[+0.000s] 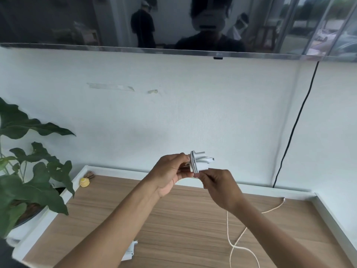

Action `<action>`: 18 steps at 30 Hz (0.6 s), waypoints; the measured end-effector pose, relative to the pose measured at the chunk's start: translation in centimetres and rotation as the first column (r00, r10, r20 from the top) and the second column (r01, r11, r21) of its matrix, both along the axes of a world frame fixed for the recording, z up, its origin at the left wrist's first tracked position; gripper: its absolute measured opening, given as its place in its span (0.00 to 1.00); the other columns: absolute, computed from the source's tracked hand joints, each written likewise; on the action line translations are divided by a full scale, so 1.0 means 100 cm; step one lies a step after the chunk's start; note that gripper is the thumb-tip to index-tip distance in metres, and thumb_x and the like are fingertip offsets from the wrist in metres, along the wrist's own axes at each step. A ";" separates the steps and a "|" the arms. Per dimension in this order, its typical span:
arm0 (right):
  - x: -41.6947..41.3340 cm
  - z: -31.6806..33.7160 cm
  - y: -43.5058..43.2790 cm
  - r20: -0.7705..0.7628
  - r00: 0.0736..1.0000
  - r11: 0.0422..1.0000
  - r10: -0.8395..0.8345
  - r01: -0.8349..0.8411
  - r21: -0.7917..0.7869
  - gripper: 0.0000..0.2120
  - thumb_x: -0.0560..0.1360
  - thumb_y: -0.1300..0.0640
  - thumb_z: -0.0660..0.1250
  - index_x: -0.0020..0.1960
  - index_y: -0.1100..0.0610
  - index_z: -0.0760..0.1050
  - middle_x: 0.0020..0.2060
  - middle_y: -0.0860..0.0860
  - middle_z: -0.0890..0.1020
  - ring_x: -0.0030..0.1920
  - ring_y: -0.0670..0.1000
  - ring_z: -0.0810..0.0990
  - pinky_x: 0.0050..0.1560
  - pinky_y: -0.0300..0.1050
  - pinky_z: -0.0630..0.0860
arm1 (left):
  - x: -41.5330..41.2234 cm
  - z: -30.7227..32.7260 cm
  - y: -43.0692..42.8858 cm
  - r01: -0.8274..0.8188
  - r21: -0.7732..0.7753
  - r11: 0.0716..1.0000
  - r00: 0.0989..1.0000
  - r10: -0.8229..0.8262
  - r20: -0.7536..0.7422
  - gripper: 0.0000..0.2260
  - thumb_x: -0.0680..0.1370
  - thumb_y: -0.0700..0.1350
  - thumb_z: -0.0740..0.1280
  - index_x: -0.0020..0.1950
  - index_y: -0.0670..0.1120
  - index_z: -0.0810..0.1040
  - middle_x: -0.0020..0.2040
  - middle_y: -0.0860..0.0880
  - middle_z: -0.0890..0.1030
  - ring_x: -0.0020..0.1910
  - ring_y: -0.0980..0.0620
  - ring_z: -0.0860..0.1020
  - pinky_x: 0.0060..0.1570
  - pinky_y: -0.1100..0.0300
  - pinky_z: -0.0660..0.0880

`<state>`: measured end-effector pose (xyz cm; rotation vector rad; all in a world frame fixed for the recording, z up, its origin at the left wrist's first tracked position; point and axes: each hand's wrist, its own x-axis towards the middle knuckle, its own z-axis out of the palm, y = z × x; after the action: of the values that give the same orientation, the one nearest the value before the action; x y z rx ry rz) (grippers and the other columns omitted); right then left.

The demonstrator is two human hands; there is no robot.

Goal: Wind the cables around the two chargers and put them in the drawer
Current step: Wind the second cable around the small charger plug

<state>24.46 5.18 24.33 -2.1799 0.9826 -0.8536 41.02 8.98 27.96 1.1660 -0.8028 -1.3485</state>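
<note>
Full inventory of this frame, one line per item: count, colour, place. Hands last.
wound charger: 1, white, cable wrapped round it, held above the table
second charger: 1, white, on the table, partly hidden by the left forearm
loose cable: 1, cream, on the table at right
small object: 1, yellow, table's back left corner
table: 1, wood top, white rim
plant: 1, green, left of the table
TV: 1, dark, on the wall at top
wall cord: 1, black, down the wall at right
tape scraps: 2, pale, on the wall
left hand: grips the wound charger
right hand: pinches its lower edge
</note>
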 end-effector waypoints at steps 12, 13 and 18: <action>-0.004 0.045 0.002 -0.474 0.876 0.955 -0.093 -0.057 -0.291 0.13 0.80 0.47 0.57 0.48 0.50 0.78 0.41 0.46 0.81 0.41 0.52 0.76 0.39 0.44 0.68 | 0.007 -0.014 -0.006 -0.089 0.030 0.996 0.854 0.061 0.517 0.15 0.63 0.53 0.68 0.44 0.46 0.81 0.36 0.45 0.84 0.34 0.50 0.82 0.54 0.42 0.79; -0.005 0.048 0.001 -0.493 0.865 0.949 -0.094 -0.072 -0.306 0.13 0.80 0.47 0.57 0.48 0.51 0.78 0.41 0.46 0.81 0.41 0.52 0.77 0.39 0.45 0.71 | 0.006 -0.015 -0.005 -0.067 0.028 0.997 0.848 0.042 0.529 0.16 0.62 0.53 0.68 0.44 0.46 0.81 0.36 0.45 0.84 0.34 0.51 0.82 0.54 0.42 0.79; -0.007 0.058 -0.010 -0.479 0.874 0.949 -0.083 -0.077 -0.305 0.09 0.78 0.49 0.62 0.46 0.48 0.80 0.42 0.43 0.82 0.40 0.46 0.77 0.38 0.41 0.68 | -0.001 -0.009 0.002 0.078 0.028 0.997 0.812 -0.080 0.578 0.16 0.65 0.54 0.69 0.45 0.45 0.80 0.30 0.52 0.80 0.32 0.53 0.79 0.49 0.49 0.80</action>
<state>23.77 4.16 30.16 -2.7552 1.1433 -0.4848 40.92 9.16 27.08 1.5931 -1.2964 -1.0548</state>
